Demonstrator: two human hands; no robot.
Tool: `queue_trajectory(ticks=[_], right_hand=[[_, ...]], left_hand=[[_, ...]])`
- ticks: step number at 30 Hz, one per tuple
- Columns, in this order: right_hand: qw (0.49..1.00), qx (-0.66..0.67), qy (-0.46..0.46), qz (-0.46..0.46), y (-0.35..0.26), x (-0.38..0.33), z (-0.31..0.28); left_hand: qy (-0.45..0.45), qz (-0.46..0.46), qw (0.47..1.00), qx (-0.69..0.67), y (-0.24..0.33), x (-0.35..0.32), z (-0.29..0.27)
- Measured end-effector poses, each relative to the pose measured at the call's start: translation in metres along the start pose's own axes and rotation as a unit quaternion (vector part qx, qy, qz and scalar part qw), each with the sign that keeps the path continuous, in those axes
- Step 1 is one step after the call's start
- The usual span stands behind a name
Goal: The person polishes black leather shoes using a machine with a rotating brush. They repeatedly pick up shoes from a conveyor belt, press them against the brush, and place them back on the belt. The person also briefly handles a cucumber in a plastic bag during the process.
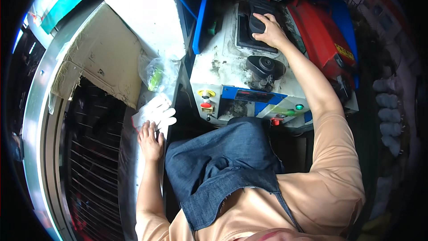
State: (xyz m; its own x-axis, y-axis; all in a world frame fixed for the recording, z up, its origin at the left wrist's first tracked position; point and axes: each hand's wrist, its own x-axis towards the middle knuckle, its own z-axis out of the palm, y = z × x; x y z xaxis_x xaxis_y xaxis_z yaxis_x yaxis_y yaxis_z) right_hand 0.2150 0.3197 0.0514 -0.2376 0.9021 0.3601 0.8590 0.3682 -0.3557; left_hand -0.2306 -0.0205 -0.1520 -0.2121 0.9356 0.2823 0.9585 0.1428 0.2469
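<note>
We count two bare hands at work: the right hand (273, 34), upper centre, has its fingers curled around one black block (257, 23) in the dark recess (243, 35) of a white machine (207, 69); the left hand (151, 146), left of centre, is loosely spread and grips nothing, its fingertips on white glove fabric (156, 109), and we cannot tell whether that is one glove or a pair. Just above lies one clear plastic bag (157, 76) with something green inside. One round-topped black fixture (266, 66) stands between the recess and the machine's front edge, where we count one red mushroom button (206, 105) and one green button (299, 106). One red cover (312, 31) flanks the right forearm at upper right; one cardboard piece (104, 51) fills the upper left.
</note>
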Motion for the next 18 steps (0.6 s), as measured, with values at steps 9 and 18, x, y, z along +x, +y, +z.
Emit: queue_trajectory(ticks=[9, 18], right_hand=[[1.000, -0.006, 0.017, -0.023, -0.001, -0.003, 0.001], [0.997, 0.027, 0.001, -0.067, 0.015, 0.009, -0.004]], left_hand=[[0.010, 0.013, 1.000, 0.009, 0.002, 0.001, 0.000], [0.011, 0.015, 1.000, 0.016, 0.000, 0.003, 0.000]])
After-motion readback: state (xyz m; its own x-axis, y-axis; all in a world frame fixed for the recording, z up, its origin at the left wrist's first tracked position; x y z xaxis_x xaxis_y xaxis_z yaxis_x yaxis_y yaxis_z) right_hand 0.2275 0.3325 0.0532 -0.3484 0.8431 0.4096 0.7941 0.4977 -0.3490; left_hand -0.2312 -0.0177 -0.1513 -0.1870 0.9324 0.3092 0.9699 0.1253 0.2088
